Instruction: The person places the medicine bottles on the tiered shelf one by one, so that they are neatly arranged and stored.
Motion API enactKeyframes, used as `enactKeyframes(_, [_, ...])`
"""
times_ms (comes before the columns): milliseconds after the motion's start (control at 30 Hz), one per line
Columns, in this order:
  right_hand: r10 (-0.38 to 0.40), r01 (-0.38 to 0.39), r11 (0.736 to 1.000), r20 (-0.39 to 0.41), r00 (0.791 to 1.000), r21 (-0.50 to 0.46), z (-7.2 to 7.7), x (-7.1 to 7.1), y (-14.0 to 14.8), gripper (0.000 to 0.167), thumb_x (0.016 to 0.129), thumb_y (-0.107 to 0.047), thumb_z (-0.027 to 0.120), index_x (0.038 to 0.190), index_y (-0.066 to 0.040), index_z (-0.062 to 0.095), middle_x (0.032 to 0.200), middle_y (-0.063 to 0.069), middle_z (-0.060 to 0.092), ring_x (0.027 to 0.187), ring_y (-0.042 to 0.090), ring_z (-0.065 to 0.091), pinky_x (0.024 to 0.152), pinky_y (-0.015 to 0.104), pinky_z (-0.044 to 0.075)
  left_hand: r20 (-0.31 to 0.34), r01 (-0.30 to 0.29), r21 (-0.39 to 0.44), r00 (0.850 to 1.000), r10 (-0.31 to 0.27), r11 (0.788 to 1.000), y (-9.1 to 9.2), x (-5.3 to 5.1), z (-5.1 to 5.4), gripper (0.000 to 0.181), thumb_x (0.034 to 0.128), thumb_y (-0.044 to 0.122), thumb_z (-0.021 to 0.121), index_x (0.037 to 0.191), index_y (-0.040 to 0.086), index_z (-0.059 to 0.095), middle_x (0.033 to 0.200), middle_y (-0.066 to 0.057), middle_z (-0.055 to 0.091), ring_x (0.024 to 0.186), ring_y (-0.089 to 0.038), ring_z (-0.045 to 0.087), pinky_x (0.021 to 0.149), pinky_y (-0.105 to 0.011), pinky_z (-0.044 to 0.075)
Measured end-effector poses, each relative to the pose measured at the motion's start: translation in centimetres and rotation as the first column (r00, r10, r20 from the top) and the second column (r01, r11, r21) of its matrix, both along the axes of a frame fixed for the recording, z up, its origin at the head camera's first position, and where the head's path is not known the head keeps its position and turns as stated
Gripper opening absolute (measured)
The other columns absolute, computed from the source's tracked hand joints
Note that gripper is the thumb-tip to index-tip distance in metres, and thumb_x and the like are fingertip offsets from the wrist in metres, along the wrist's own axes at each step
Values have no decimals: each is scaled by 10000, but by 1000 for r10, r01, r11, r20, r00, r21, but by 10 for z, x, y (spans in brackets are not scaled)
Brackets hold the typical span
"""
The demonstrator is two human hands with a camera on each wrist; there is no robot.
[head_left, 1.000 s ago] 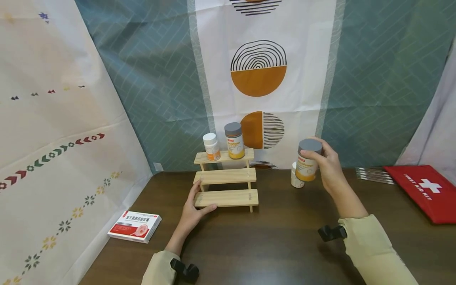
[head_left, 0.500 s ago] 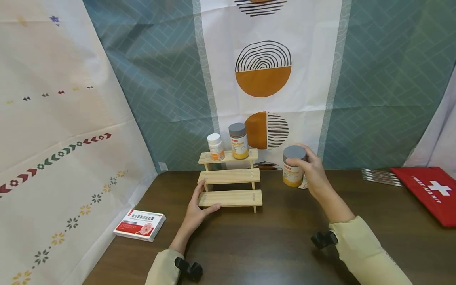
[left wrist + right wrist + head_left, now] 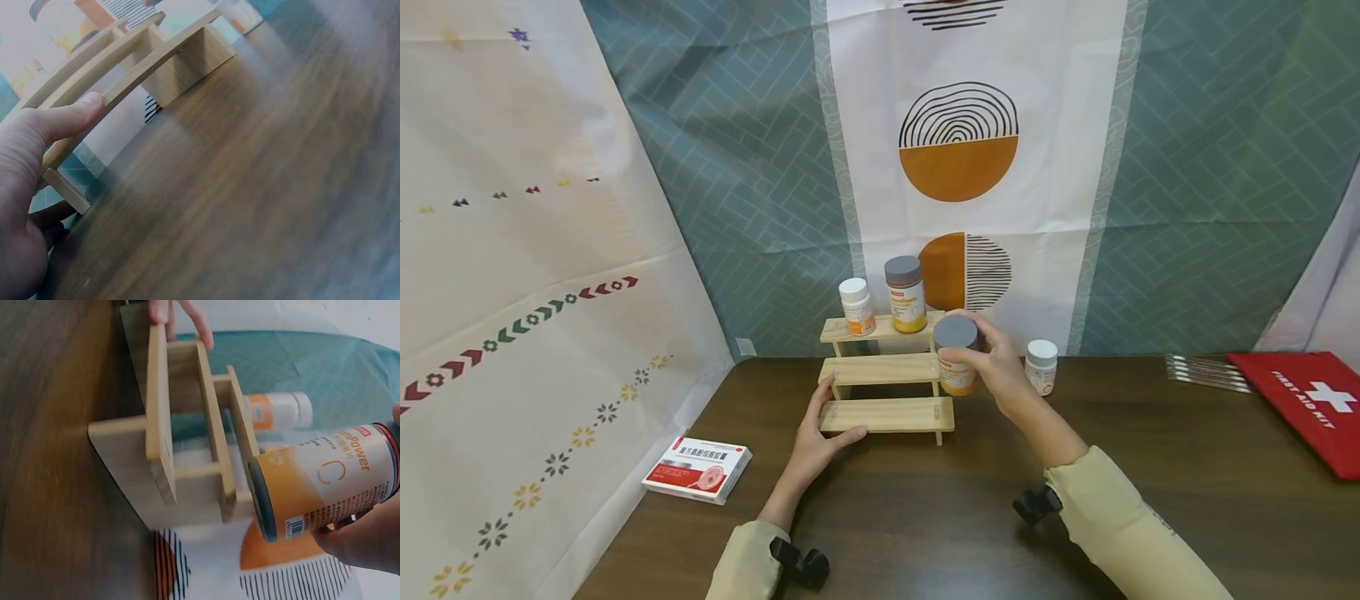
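A three-tier wooden display shelf (image 3: 880, 414) stands on the table. My left hand (image 3: 808, 446) grips its left end, thumb over the lowest tier's front edge in the left wrist view. In my right hand (image 3: 1003, 371) is a grey-lidded supplement bottle (image 3: 957, 367) with a white and yellow label. I hold it upright near its lid, in the air by the right end of the middle tier. On the top tier stand a small white pill bottle (image 3: 857, 308) and a matching grey-lidded bottle (image 3: 906, 296). The right wrist view shows the held bottle's base (image 3: 262, 500) close to the tiers.
Another white pill bottle (image 3: 1041, 367) stands on the table behind my right hand. Far right lie a red first aid kit pouch (image 3: 1303, 404) and a pack of cotton swabs (image 3: 1208, 373). A red and white medicine box (image 3: 697, 471) lies at left. Patterned cloth (image 3: 1195, 208) hangs behind.
My right hand has carried the grey-lidded bottle leftward to the shelf, uncovering the white pill bottle on the table. My left hand stays on the shelf. The head view has shifted slightly.
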State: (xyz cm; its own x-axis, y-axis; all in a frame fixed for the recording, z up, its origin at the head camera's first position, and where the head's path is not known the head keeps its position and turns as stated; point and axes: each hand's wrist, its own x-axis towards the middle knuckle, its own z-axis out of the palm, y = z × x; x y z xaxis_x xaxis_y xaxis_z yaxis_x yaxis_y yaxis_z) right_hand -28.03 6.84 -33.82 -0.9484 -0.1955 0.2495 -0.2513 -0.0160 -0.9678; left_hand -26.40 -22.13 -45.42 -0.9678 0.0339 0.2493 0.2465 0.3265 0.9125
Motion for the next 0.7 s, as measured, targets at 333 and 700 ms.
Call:
enactKeyframes(333, [60, -58, 998, 57, 997, -31, -1, -4, -48, 576, 859, -163, 679, 1404, -129, 494, 1308, 144, 531, 1128, 271, 538, 929, 398, 460, 3, -7, 0, 1000, 7, 1000, 0, 0, -1, 947, 798, 127, 809, 1540, 292, 245, 1587, -137, 270, 1474, -359, 261, 1154, -603, 249])
enactKeyframes(700, [55, -55, 998, 55, 997, 2, 0, -18, -86, 555, 858, -253, 717, 1383, -207, 543, 1324, 112, 575, 1175, 283, 570, 988, 465, 469, 5, -10, 2, 1000, 10, 1000, 0, 1, 0, 955, 794, 121, 811, 1541, 300, 243, 1594, -113, 267, 1482, -335, 255, 1161, -579, 256])
